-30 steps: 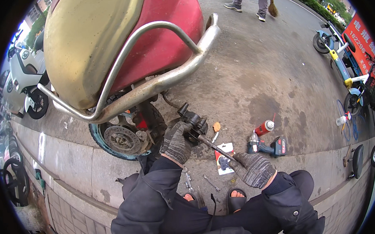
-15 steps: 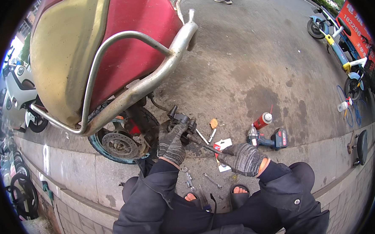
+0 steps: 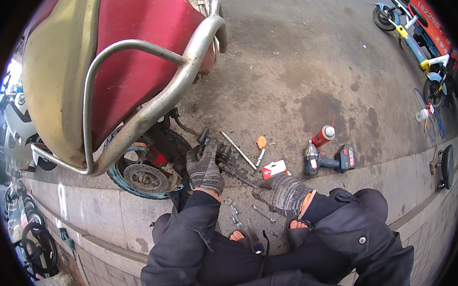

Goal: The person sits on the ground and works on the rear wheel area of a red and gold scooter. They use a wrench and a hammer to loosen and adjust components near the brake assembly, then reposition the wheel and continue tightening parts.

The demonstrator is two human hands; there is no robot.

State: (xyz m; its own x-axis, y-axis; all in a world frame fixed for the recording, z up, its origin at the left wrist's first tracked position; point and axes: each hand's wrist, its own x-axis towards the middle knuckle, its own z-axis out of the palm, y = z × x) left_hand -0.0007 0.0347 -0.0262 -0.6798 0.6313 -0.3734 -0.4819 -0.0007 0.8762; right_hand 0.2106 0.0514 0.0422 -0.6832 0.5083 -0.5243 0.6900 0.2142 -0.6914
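Left hand, in a grey knitted glove: back turned up to us, wrist bent little, fingers closed about a dark mechanical part, which we find just right of the scooter's wheel, held above the ground. Forearm, dark-sleeved, rising from the lower edge.

Right hand, likewise gloved: lower and further right, back upward, fingers wrapped round the near end of a slim metal rod. The rod slants up and leftward to the part; whether its tip touches, we cannot tell. Sleeve dark, elbow bent outward.

Scooter: red and gold body, bent metal bar, wheel with brake disc, all at upper left.

Surface: stained grey pavement, a paler kerb strip crossing it. On the ground we list one silver tube, one red-and-white card, one red spray can just beside a cordless power tool, and wrenches near the sandalled feet.

Surroundings: at right, a spray bottle near blue hose, a blue-and-yellow two-wheeler and a red banner beyond.
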